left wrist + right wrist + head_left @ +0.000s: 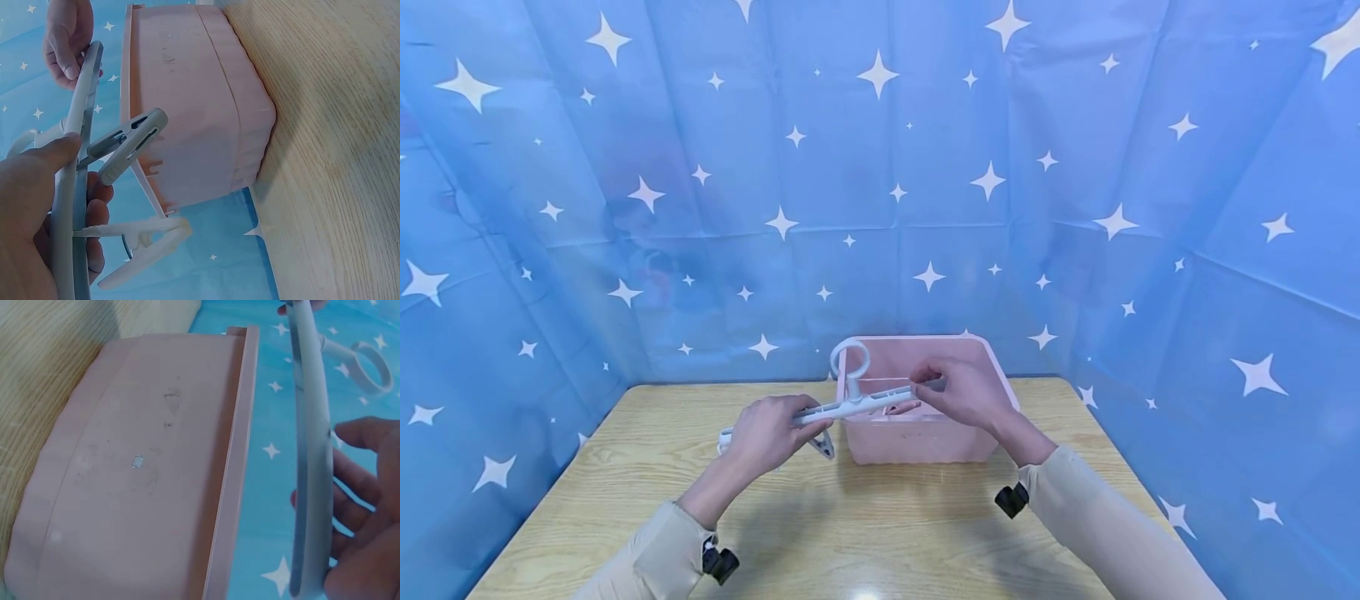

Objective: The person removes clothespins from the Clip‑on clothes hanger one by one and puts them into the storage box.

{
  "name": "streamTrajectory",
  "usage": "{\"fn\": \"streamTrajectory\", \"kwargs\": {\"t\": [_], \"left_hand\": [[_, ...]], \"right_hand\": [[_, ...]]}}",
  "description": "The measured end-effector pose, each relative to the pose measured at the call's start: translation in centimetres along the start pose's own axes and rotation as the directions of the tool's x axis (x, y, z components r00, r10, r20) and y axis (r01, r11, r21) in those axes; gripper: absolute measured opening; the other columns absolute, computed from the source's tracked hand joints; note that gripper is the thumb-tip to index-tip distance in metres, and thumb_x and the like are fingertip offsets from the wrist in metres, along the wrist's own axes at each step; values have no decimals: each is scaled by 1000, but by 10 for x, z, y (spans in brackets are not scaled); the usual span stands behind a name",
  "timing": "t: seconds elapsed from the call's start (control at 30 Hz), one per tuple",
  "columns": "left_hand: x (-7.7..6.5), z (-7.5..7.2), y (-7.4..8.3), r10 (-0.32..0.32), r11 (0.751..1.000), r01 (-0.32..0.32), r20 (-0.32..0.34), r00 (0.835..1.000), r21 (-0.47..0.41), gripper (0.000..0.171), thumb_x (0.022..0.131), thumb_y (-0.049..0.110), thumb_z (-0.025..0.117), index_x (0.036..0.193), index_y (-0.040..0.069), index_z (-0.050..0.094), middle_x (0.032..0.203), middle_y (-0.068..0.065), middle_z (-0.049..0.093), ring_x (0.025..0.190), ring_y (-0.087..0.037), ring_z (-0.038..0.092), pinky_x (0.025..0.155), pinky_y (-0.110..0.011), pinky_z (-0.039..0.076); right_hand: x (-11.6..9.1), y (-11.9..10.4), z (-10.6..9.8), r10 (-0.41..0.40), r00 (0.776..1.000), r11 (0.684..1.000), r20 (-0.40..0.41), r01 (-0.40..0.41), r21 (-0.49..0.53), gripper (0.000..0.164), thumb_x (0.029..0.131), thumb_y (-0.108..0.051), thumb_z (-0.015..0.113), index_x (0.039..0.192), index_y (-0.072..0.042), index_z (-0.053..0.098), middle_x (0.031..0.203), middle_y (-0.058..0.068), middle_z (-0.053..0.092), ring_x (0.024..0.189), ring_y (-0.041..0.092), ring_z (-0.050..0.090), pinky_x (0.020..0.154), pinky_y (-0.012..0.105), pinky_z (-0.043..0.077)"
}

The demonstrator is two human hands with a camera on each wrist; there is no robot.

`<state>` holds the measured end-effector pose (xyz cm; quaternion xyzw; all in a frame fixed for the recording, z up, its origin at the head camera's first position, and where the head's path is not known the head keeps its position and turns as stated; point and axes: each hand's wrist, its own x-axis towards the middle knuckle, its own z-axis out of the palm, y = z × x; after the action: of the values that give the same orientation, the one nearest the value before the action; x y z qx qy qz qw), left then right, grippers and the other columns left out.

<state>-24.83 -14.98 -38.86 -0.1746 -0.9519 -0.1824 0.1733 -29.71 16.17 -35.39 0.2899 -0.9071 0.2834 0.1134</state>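
The left hand (767, 433), at lower centre-left of the head view, grips a pale grey-white plastic clothes hanger (854, 406), thumb on one side and fingers curled beneath. The right hand (958, 392), right of centre, has its fingers loosely round the hanger's far end; whether the thumb presses the bar is hard to tell. The hanger slants across the middle of the frame, its round hook (850, 342) upward. Beside the left hand, a grey clip (139, 149) and a white clip (147, 257) hang from it. A pink rectangular plastic bin (917, 442) stands behind on a light wood-grain table (850, 517), its opening partly covered by hanger and right hand. A blue star-printed curtain (850, 275) fills the background.
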Motion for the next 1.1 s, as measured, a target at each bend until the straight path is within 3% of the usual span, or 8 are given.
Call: {"fn": "streamTrajectory", "kwargs": {"t": [0.13,0.4,1.1], "left_hand": [[-1,-1,0,6,1000,-6,5,1000,2,28,89,51,70,96,24,75,66,16,59,54,-5,47,52,-26,38],[-1,-1,-1,5,1000,-6,7,1000,15,29,89,51,71,97,24,75,66,16,60,55,-5,47,53,-26,38],[1,-4,2,8,1000,-8,30,1000,19,30,88,51,72,97,23,75,69,15,62,57,-5,48,55,-26,40]], "right_hand": [[-1,-1,0,17,997,1000,77,-15,-21,3,91,-26,70,93,-25,71,84,-15,68,73,7,58,72,27,48],[-2,-1,1,38,987,997,153,-27,-75,17,86,-28,77,101,-22,70,92,-10,69,78,9,57,74,28,47],[-5,1,1,38,978,996,203,-20,-89,19,89,-28,75,106,-20,73,95,-9,70,78,9,56,74,29,48]]}}
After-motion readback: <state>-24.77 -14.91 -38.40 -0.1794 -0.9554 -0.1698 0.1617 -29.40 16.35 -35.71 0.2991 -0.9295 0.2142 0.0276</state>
